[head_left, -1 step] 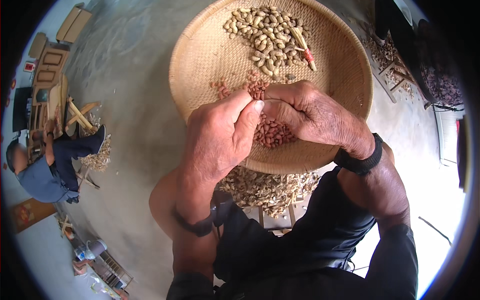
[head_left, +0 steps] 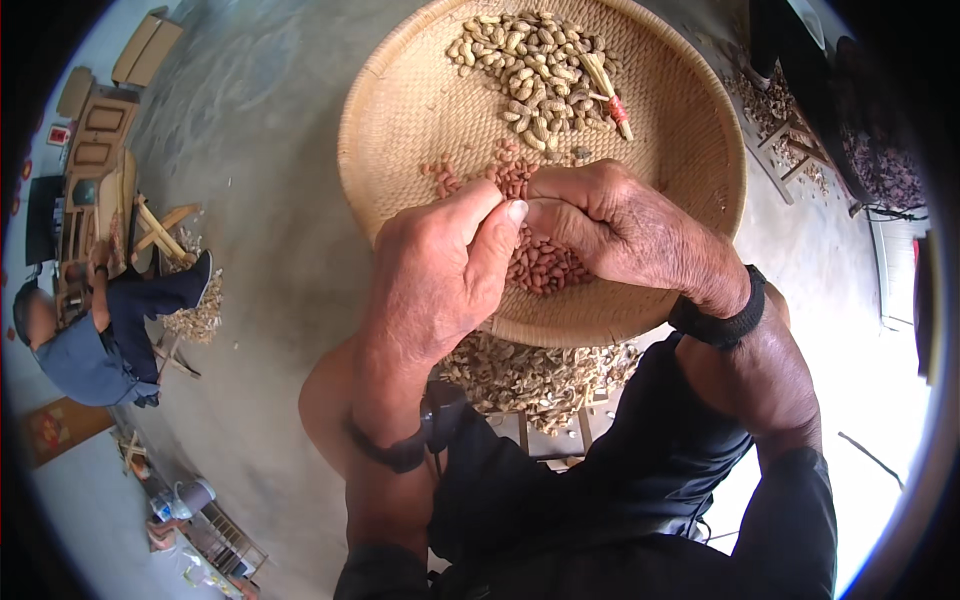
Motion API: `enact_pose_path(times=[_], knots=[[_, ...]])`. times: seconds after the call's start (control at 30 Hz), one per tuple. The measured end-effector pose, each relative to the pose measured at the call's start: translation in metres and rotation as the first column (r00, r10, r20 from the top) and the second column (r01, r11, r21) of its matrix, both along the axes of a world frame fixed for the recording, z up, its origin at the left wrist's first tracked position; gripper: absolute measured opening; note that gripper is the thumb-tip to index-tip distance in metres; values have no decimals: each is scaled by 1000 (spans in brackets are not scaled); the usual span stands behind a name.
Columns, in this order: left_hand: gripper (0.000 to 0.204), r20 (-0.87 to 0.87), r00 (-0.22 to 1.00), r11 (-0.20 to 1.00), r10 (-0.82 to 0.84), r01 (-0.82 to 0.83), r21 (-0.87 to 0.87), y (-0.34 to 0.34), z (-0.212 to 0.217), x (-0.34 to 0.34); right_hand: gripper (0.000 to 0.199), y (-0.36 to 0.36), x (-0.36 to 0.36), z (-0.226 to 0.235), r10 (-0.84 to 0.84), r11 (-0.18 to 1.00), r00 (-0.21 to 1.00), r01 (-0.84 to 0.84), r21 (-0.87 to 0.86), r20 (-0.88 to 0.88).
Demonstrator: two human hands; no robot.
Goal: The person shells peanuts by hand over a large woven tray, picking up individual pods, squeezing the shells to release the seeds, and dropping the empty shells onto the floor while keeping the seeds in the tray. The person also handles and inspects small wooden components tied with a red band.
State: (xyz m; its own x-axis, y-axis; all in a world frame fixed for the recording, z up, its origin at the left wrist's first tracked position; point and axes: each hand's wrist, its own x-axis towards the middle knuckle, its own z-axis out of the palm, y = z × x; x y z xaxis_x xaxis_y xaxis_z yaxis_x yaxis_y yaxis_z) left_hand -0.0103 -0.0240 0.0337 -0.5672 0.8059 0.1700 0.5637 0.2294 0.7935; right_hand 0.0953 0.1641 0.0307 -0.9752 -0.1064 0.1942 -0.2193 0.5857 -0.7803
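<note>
Over the near part of a round woven basket (head_left: 390,110), my left hand (head_left: 435,265) and my right hand (head_left: 625,225) meet, thumbs and curled fingers pressed together at the tips. Both are closed in a pinch, and whatever sits between them is hidden. Beneath and around the fingertips lie shelled red-skinned peanuts (head_left: 545,265), partly covered by my hands. At the basket's far side is a heap of peanuts in their shells (head_left: 540,75). A small bundle of pale sticks bound with red (head_left: 612,100) rests at that heap's right edge.
Below the basket, between my knees, is a pile of empty peanut shells (head_left: 540,380). At the left another person (head_left: 90,340) sits by a wooden stand with shells (head_left: 195,315) beneath. More shells (head_left: 770,105) and a wooden stool frame (head_left: 795,155) are at the far right.
</note>
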Motion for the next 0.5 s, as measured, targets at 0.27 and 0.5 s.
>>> enact_pose_path(times=[0.27, 0.5], knots=[[25, 38, 999, 994, -17, 21, -107, -3, -1, -1, 25, -1, 3, -14, 108, 983, 981, -82, 166, -158], [27, 92, 996, 992, 16, -4, -126, -1, 0, -1, 30, -1, 0, -16, 161, 971, 953, -106, 215, -258]])
